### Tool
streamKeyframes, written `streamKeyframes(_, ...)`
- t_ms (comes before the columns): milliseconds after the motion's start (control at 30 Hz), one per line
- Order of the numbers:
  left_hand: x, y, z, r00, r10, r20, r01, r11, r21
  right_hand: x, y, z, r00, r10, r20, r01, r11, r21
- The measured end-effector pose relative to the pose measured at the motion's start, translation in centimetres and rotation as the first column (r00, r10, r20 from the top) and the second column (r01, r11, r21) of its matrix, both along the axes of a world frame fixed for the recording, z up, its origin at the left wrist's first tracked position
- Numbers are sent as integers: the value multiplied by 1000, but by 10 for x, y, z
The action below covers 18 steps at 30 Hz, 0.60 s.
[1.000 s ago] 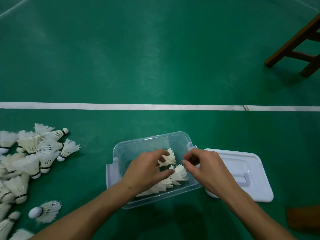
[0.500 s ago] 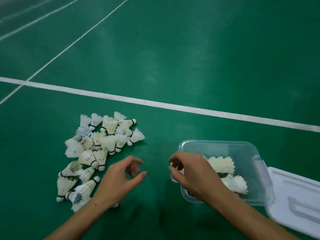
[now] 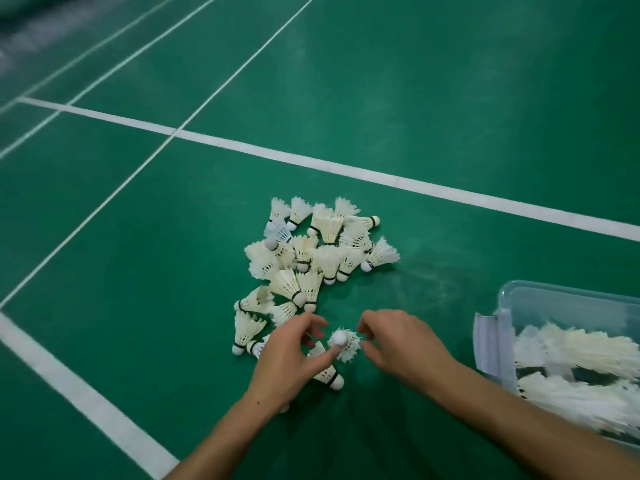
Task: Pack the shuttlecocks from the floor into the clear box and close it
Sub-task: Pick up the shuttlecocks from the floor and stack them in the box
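Note:
A pile of several white feather shuttlecocks (image 3: 311, 258) lies on the green court floor. The clear box (image 3: 554, 293) sits at the right edge, without its lid, holding several shuttlecocks (image 3: 575, 355). At the near end of the pile, one shuttlecock (image 3: 343, 344) points its cork at me between my hands. My left hand (image 3: 289, 362) pinches it at the cork with thumb and fingertips. My right hand (image 3: 398, 344) has curled fingertips against its feather skirt; whether they grip it is unclear. Another shuttlecock (image 3: 329, 375) lies partly under my left hand.
White court lines (image 3: 346, 169) cross the green floor beyond the pile and to the left (image 3: 86, 400). The box's grey latch flap (image 3: 486, 341) faces my right hand.
My view has swung left, so the box has slid to the right edge and the lid is out of view. Both hands went from the box to the near end of the pile.

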<state>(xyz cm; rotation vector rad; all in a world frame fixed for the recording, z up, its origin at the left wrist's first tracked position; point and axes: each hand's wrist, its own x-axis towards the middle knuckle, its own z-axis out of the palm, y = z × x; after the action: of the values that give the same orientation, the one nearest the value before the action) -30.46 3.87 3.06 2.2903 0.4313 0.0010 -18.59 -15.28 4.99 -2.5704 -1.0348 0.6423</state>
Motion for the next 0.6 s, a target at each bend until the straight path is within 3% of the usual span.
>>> streamKeyframes(333, -31, 26, -20, 989, -51, -136, 81, 971, 225, -11, 37, -16, 980, 192, 57, -192, 981, -6)
streamKeyframes(600, -19, 3, -29, 975, -20, -221, 74, 967, 243, -10, 22, -25, 994, 103, 46, -94, 981, -170)
